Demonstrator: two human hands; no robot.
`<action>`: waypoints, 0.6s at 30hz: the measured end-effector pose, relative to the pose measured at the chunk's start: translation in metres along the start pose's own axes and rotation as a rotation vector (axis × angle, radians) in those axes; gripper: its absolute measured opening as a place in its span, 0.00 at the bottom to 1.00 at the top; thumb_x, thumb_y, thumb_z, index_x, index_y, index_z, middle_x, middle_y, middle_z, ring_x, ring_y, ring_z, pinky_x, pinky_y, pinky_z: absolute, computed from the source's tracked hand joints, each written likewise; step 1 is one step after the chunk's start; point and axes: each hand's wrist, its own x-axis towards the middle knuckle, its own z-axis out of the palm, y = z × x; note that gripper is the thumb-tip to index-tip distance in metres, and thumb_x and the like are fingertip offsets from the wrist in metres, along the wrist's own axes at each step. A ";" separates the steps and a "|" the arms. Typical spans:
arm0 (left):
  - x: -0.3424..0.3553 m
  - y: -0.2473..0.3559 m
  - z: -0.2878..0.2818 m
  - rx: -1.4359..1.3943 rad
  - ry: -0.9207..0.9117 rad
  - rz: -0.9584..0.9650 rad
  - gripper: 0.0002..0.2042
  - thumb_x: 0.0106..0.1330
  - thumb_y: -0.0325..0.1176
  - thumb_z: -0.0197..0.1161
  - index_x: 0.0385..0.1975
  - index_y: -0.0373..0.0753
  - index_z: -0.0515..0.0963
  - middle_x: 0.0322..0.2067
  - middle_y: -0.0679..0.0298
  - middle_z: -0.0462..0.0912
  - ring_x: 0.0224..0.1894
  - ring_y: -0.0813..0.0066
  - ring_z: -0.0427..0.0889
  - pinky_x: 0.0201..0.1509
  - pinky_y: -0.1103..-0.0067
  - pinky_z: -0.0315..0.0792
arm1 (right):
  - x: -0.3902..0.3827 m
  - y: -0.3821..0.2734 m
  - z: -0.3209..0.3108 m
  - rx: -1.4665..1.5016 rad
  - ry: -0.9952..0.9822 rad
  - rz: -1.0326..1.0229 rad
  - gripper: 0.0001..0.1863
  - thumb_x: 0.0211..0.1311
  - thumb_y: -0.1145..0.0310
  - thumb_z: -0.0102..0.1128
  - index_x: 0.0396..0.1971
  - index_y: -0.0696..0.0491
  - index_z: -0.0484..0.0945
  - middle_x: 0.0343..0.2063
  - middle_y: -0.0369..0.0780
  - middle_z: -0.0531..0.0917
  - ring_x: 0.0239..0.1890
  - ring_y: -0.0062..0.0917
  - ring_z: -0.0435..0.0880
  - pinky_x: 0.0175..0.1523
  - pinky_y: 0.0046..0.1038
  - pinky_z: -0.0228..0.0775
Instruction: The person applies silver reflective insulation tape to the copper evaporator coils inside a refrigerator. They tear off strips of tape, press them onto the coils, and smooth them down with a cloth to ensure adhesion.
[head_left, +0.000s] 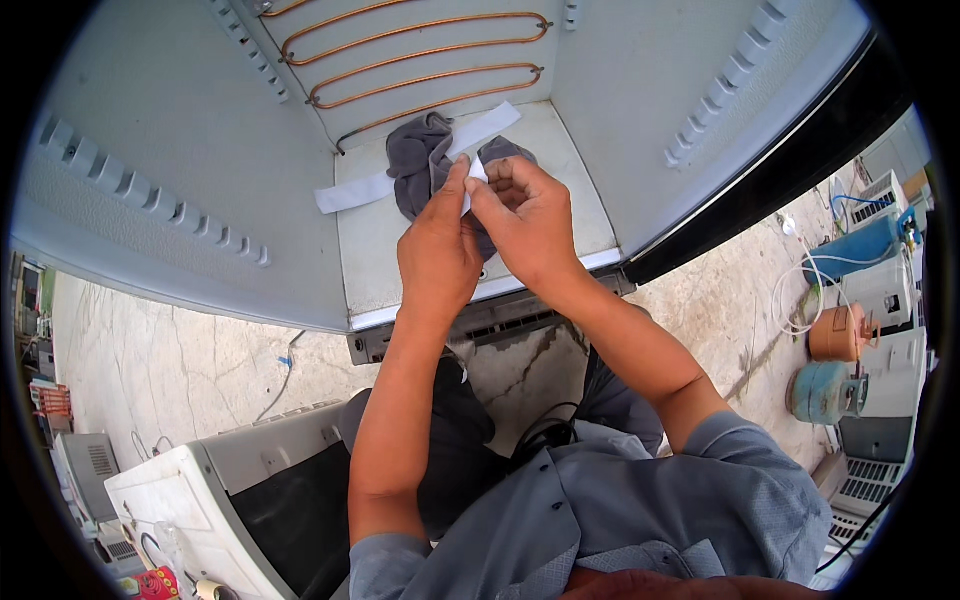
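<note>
Both my hands meet over the bottom panel (585, 235) of an open appliance cabinet. My left hand (440, 245) and my right hand (525, 220) are closed, thumbs and fingertips pinching a small white strip or piece (476, 172) between them. A crumpled grey cloth (418, 155) lies just behind my left hand, and more grey fabric (508, 150) shows behind and under my right hand. Flat white strips (350, 195) lie on the panel beside and behind the cloth; whether these join the held piece I cannot tell.
Copper tubing (420, 75) runs across the back wall, between side walls with shelf ribs. A white appliance (170, 490) stands low at left. Gas cylinders (820, 390), a blue tank (850, 255), hoses and air-conditioning units line the right side on cracked concrete (200, 350).
</note>
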 end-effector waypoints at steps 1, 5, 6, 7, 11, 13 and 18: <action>0.002 -0.001 0.002 0.016 0.080 0.097 0.31 0.64 0.21 0.58 0.70 0.41 0.71 0.61 0.44 0.78 0.60 0.45 0.80 0.57 0.62 0.78 | 0.001 0.003 -0.001 0.053 0.003 0.013 0.10 0.67 0.70 0.70 0.37 0.62 0.80 0.31 0.37 0.86 0.34 0.16 0.84 0.40 0.23 0.78; 0.002 0.000 0.000 -0.250 0.246 0.173 0.28 0.57 0.20 0.57 0.62 0.36 0.74 0.62 0.48 0.74 0.63 0.51 0.75 0.61 0.64 0.74 | 0.003 0.015 -0.005 0.147 -0.002 0.016 0.08 0.68 0.71 0.68 0.36 0.61 0.80 0.28 0.37 0.86 0.33 0.15 0.84 0.39 0.21 0.77; 0.001 0.000 -0.001 -0.343 0.271 0.166 0.27 0.56 0.20 0.57 0.60 0.36 0.75 0.59 0.50 0.76 0.60 0.54 0.77 0.59 0.66 0.74 | 0.004 0.017 -0.005 0.141 -0.007 0.000 0.08 0.68 0.72 0.68 0.36 0.61 0.80 0.28 0.36 0.86 0.33 0.14 0.83 0.38 0.21 0.77; 0.002 0.000 0.001 -0.388 0.303 0.117 0.17 0.60 0.19 0.60 0.51 0.34 0.79 0.52 0.55 0.79 0.51 0.64 0.80 0.53 0.73 0.76 | 0.004 0.016 -0.006 0.170 -0.038 0.005 0.07 0.69 0.73 0.67 0.36 0.62 0.81 0.29 0.36 0.86 0.33 0.14 0.83 0.38 0.21 0.77; 0.000 -0.001 0.003 -0.633 0.241 -0.023 0.09 0.67 0.20 0.63 0.46 0.31 0.82 0.50 0.59 0.81 0.48 0.75 0.81 0.49 0.79 0.78 | 0.002 0.014 -0.010 0.147 -0.122 -0.007 0.07 0.71 0.73 0.64 0.38 0.63 0.82 0.30 0.37 0.87 0.33 0.14 0.82 0.39 0.21 0.77; 0.001 -0.002 0.003 -0.611 0.250 -0.022 0.06 0.68 0.20 0.66 0.43 0.30 0.83 0.48 0.60 0.82 0.45 0.76 0.82 0.47 0.80 0.79 | 0.003 0.014 -0.012 0.113 -0.156 -0.024 0.08 0.72 0.73 0.62 0.39 0.64 0.82 0.31 0.37 0.87 0.34 0.14 0.83 0.40 0.22 0.77; 0.003 -0.004 0.005 -0.561 0.240 0.018 0.07 0.65 0.20 0.68 0.42 0.31 0.85 0.45 0.60 0.84 0.43 0.76 0.83 0.43 0.80 0.80 | 0.005 0.012 -0.020 0.105 -0.217 0.017 0.09 0.73 0.72 0.60 0.41 0.64 0.83 0.34 0.38 0.88 0.38 0.17 0.85 0.41 0.22 0.78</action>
